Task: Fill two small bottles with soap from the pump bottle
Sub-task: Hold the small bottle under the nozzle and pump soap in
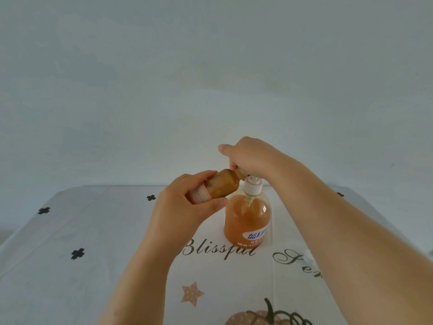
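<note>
A pump bottle of orange soap stands upright mid-table, with a blue label and a white collar. My left hand grips a small bottle that lies tilted almost on its side, with orange soap inside. Its neck points right and up, toward the pump's top. My right hand sits over the pump head with fingers curled round it, thumb sticking out to the left. The pump head, its nozzle and the small bottle's mouth are hidden under that hand. No second small bottle is in sight.
The table carries a white cloth printed with black flowers, script lettering, a star and a pumpkin. A small white object peeks out behind my right forearm. A plain pale wall rises behind the table's far edge.
</note>
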A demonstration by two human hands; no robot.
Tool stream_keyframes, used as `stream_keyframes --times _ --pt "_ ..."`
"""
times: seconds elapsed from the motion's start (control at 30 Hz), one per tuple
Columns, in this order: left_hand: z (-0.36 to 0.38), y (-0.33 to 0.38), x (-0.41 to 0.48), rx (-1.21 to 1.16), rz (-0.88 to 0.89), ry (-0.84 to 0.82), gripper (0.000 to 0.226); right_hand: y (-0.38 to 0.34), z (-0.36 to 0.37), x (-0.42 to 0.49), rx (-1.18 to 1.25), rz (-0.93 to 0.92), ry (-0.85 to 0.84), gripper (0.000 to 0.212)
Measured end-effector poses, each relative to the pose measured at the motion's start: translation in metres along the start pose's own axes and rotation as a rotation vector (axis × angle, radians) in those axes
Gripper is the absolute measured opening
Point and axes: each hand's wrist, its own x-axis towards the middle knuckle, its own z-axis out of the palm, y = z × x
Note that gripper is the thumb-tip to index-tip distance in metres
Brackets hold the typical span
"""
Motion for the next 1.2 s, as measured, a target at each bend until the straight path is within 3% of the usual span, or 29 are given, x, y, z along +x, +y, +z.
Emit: stream_keyframes --times 1.2 --pt "0.000 -0.002 0.001 -0.012 -0.071 -0.055 0.034 0.006 0.009 0.001 -0.013 -0.003 0.038 0.052"
